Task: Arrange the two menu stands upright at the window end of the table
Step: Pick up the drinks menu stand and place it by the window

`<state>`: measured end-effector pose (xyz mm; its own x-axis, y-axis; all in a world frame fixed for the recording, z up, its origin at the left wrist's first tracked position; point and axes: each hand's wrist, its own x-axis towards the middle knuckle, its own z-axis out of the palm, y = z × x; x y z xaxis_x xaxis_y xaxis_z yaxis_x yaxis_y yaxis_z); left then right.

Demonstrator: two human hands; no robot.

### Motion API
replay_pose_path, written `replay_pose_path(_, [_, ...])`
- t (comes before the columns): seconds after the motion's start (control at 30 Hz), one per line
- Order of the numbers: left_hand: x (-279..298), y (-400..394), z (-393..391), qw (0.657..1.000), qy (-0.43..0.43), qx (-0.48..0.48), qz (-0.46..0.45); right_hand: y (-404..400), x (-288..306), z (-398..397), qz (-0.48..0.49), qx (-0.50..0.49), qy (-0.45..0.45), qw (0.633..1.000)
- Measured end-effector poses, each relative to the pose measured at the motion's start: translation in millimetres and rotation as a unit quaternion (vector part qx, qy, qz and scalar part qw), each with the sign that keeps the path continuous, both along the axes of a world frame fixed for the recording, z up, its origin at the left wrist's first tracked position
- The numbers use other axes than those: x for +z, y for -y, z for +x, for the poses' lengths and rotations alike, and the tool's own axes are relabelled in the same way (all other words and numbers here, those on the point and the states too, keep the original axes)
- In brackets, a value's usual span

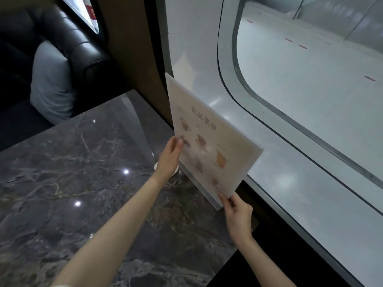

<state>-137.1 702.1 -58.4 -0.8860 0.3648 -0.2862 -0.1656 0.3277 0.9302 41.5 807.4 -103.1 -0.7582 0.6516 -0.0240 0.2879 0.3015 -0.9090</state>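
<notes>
A cream drinks menu stand (211, 133) in clear acrylic stands upright along the window edge of the dark marble table (83, 183). My left hand (170, 158) grips its left edge with the thumb on the printed face. My right hand (236, 214) pinches its lower right corner by the base rail. A second, clear acrylic stand (134, 125) stands upright just left of it, near the wall. A small white round object (176, 169) peeks out under my left hand.
The large curved window (310, 100) runs along the right, with a dark ledge (269, 235) between it and the table. A brown wall panel (128, 48) is behind the stands. Black leather seating (72, 38) with a grey cushion (51, 83) lies beyond the table's far end.
</notes>
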Motion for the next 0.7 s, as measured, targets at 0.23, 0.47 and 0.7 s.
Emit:
replay_pose_path(0.23, [-9.0,-5.4,-4.9,0.999,-0.032,0.001,0.000,-8.0,-18.8,-9.9,0.037,-0.032,0.018,0.999])
replay_pose_path(0.47, [-12.0,-10.2,-11.8,0.998,-0.052,-0.009,-0.015,-10.5,-17.3,-17.3,0.055,-0.047,0.013,0.997])
replay_pose_path(0.7, [-16.7,-8.2,-9.9,0.999,-0.029,-0.012,-0.013,-11.4,-16.0,-15.3,0.022,0.001,0.050,0.998])
